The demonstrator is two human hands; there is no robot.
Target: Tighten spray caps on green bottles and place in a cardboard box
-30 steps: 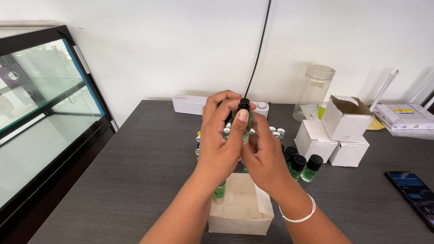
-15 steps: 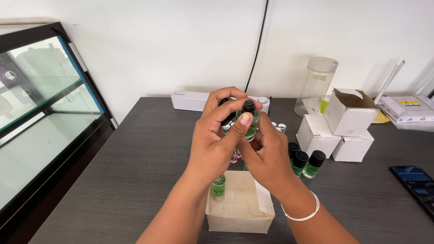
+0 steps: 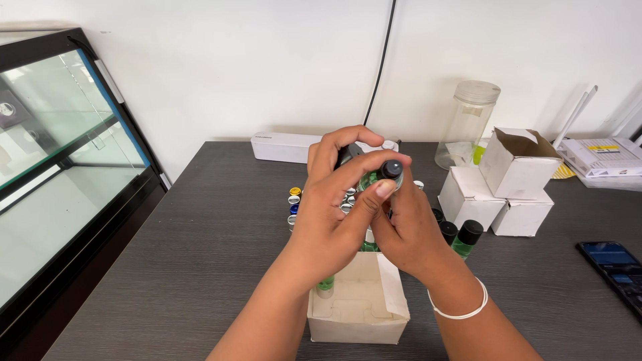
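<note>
Item: green vial (image 3: 382,175), black-capped, in hand.
You are pinching it with left hand (image 3: 334,214) fingers; right hand (image 3: 408,230) is gripping beneath, steadying it.

left: bare table (image 3: 200,254), passage open up to cabinet (image 3: 60,167) | centre: blocked by open box (image 3: 358,311) and vials (image 3: 294,200) | right: crowded by bottles (image 3: 461,237), white boxes (image 3: 495,194), jar (image 3: 468,124), phone (image 3: 615,267)

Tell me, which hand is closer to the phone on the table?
Right. The right hand is toward the phone's side of the table; the left hand is farther away, beyond it.
</note>
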